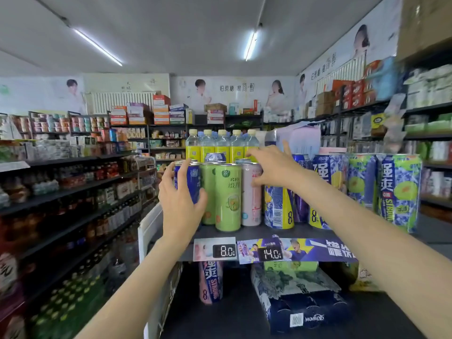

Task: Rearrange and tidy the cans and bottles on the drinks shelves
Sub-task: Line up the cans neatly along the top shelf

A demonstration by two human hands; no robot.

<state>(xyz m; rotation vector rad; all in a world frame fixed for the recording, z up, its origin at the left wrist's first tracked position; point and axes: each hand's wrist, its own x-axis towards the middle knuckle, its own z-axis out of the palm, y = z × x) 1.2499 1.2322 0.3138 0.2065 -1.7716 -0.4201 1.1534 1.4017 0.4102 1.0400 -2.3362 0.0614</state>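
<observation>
While the shelf (256, 232) crosses the middle of the frame carrying tall cans, the left hand (179, 199) at centre left curls round a slim blue can (189, 178), and the right hand (274, 167), fingers spread loosely, touches the pink can (252, 204) beside two green cans (227, 196).

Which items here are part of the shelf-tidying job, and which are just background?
Job: left hand gripping the blue can; right hand reaching over the pink can; green cans; yellow-label bottles; tall cans.

Background: price tags; wrapped multipack below; wall posters; side shelves.
</observation>
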